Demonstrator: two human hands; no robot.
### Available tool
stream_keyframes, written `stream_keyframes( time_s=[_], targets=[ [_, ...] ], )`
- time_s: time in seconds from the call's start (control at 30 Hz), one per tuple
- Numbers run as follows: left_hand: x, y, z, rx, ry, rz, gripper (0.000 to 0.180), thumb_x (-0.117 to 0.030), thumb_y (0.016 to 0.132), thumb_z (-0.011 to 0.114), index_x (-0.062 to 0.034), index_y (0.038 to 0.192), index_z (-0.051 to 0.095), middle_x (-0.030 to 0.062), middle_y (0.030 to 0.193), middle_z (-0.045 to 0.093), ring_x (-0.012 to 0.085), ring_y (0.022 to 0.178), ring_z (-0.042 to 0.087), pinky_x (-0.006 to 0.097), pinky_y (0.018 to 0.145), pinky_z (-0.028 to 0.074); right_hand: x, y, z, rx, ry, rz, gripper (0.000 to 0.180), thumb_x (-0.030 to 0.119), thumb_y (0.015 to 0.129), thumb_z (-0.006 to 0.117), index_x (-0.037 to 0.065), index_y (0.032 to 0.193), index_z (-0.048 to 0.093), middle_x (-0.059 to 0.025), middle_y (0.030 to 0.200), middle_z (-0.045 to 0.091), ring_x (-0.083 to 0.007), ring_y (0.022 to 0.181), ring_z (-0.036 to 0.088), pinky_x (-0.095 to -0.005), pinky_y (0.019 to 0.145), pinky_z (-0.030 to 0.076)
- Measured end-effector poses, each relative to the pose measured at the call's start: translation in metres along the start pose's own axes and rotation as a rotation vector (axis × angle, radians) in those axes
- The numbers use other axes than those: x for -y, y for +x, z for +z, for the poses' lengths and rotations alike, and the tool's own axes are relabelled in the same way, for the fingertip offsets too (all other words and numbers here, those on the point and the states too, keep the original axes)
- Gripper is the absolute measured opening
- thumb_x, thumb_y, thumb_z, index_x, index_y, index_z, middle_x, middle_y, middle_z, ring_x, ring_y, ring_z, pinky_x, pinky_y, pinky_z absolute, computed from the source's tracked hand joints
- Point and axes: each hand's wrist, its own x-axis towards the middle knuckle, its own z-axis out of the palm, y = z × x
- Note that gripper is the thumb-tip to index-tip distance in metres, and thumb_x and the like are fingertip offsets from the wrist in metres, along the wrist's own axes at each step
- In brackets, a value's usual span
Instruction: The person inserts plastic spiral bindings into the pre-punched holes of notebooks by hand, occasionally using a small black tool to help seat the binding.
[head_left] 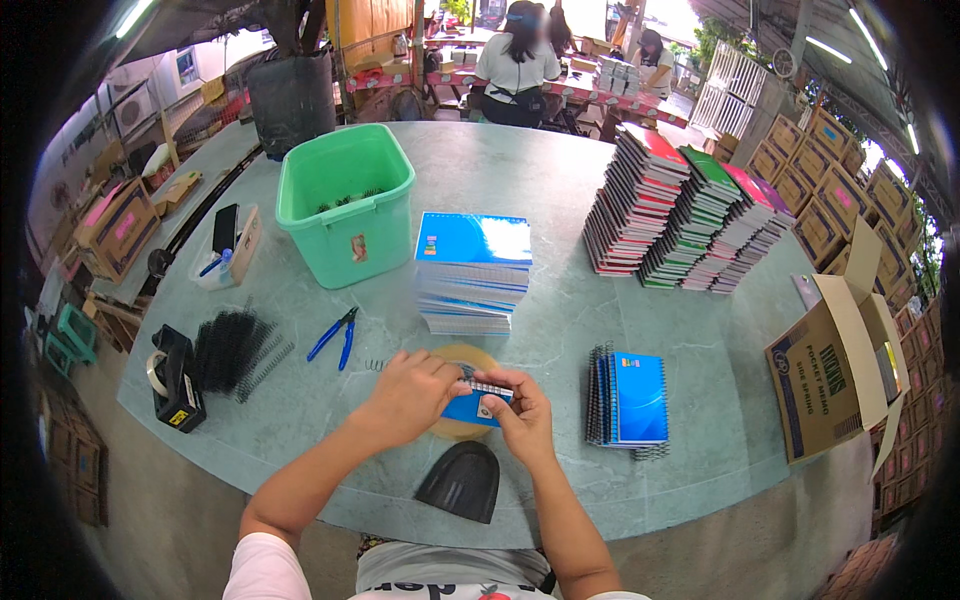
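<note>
Both my hands meet over a small blue notebook (466,410) near the front middle of the table. My right hand (526,412) grips its right end between thumb and fingers. My left hand (410,392) is pinched at the notebook's punched edge, and a thin dark spiral coil (374,365) pokes out to its left. The coil's other end is hidden by my fingers. Beneath lies a round tan disc (480,357), partly covered by my hands. Blue-handled pliers (335,337) lie left of it, and a dark curved wedge-shaped piece (462,482) sits nearer me.
Ahead stands a stack of blue notebooks (472,285) beside a green bin (350,240). Loose coils (232,350) and a tape dispenser (178,382) lie left. At right are spiral-bound notebooks (638,398), tall notebook stacks (630,205) and an open carton (825,370). People (517,65) work behind.
</note>
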Motion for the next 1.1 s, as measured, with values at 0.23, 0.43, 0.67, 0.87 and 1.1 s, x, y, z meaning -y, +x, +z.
stream_keyframes(
  time_s=[0.23, 0.43, 0.67, 0.87, 1.1],
  targets=[
    [-0.003, 0.002, -0.007, 0.035, -0.066, 0.017, 0.018, -0.019, 0.076, 0.066, -0.0055, 0.086, 0.061, 0.01, 0.083, 0.059, 0.0294, 0.08, 0.054, 0.04, 0.073, 0.041, -0.003, 0.003, 0.001, -0.07, -0.289, -0.241, 0.023, 0.013, 0.083, 0.064, 0.004, 0.104, 0.064, -0.0098, 0.099, 0.066, -0.0156, 0.09, 0.061, -0.0276, 0.079, 0.047],
    [-0.004, 0.005, -0.009, -0.029, -0.108, 0.057, 0.019, -0.023, 0.078, 0.065, -0.0071, 0.088, 0.062, 0.0079, 0.084, 0.06, 0.0269, 0.081, 0.054, 0.039, 0.071, 0.041, -0.002, -0.003, -0.007, -0.082, -0.305, -0.029, 0.023, 0.016, 0.077, 0.07, 0.004, 0.097, 0.066, -0.0105, 0.095, 0.066, -0.0201, 0.088, 0.061, -0.0283, 0.075, 0.047],
    [-0.004, 0.002, -0.011, 0.0, 0.029, 0.142, 0.018, -0.025, 0.082, 0.061, -0.0072, 0.084, 0.061, 0.0052, 0.079, 0.061, 0.024, 0.077, 0.056, 0.037, 0.068, 0.04, 0.008, 0.0, -0.008, -0.09, -0.736, -0.345, 0.024, 0.01, 0.076, 0.071, 0.003, 0.098, 0.065, -0.0073, 0.083, 0.066, -0.0134, 0.069, 0.061, -0.026, 0.058, 0.047],
    [-0.008, 0.003, -0.012, 0.025, 0.007, 0.061, 0.018, -0.023, 0.079, 0.063, -0.0067, 0.086, 0.06, 0.0076, 0.082, 0.06, 0.0244, 0.08, 0.056, 0.037, 0.067, 0.04, 0.012, -0.005, 0.001, -0.033, -0.091, 0.205, 0.021, 0.007, 0.082, 0.065, 0.002, 0.103, 0.063, -0.0072, 0.079, 0.065, -0.0115, 0.06, 0.063, -0.0222, 0.051, 0.048],
    [0.006, 0.001, -0.005, 0.048, 0.02, 0.066, 0.024, -0.023, 0.075, 0.066, -0.0055, 0.089, 0.058, 0.01, 0.085, 0.057, 0.0271, 0.083, 0.055, 0.036, 0.069, 0.042, 0.021, -0.002, 0.007, -0.051, 0.086, 0.181, 0.022, 0.006, 0.089, 0.054, -0.001, 0.11, 0.057, -0.0091, 0.084, 0.064, -0.0151, 0.059, 0.064, -0.0223, 0.048, 0.049]
  ],
)
